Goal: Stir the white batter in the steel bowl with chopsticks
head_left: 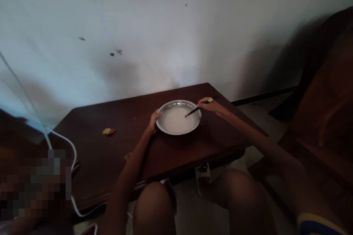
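Observation:
A shallow round metal basin (160, 125) with a wide rim sits on the dark brown table (121, 161), holding a whitish liquid (176, 119). My left hand (154, 120) grips the basin's left rim, fingers curled over the edge. At the right rim, my right hand (209, 104) is closed round a slim dark stick (194, 111) with a yellow patch near its upper end. Its lower tip meets the liquid right of the middle. Whether it is one stick or a pair, I cannot tell.
A small yellow, white and red item (108, 131) lies on the table's left part. A white cable (73, 145) runs down over the left end. Behind the table stands a pale marked wall (154, 29). Dark wooden furniture (320, 117) is at the right.

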Demonstrator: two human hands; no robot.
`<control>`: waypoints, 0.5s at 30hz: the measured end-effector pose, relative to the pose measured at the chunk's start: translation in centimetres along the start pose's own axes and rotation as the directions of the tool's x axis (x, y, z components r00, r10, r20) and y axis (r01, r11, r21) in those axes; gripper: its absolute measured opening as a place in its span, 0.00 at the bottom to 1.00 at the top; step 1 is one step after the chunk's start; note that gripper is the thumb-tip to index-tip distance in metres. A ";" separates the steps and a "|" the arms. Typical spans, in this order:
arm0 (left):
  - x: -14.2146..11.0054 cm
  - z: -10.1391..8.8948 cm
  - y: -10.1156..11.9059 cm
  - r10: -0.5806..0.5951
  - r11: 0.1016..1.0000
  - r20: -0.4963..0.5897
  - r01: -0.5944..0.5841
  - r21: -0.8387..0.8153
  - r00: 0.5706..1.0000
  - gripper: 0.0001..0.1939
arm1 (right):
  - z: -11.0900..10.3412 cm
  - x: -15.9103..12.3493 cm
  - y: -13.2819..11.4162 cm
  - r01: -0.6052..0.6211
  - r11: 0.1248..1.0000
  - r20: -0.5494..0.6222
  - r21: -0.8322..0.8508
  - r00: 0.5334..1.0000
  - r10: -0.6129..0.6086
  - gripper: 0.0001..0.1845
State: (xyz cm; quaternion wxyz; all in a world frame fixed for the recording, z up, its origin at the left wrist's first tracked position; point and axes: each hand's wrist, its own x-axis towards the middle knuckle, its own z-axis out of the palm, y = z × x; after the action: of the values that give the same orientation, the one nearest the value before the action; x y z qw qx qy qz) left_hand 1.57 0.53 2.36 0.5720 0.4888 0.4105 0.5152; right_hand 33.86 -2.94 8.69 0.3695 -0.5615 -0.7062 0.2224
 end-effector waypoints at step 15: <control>0.8 -0.8 -1.8 -0.185 0.981 -0.025 0.183 -0.058 0.982 0.23 | -1.4 -1.0 -1.2 -0.099 0.993 0.085 0.058 0.992 0.094 0.08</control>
State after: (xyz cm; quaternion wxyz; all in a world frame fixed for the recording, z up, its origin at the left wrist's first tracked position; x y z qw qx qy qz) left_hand 1.24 1.49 0.47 0.6244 0.4247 0.4480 0.4786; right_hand 34.32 -4.41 10.18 0.3460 -0.5737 -0.6856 0.2848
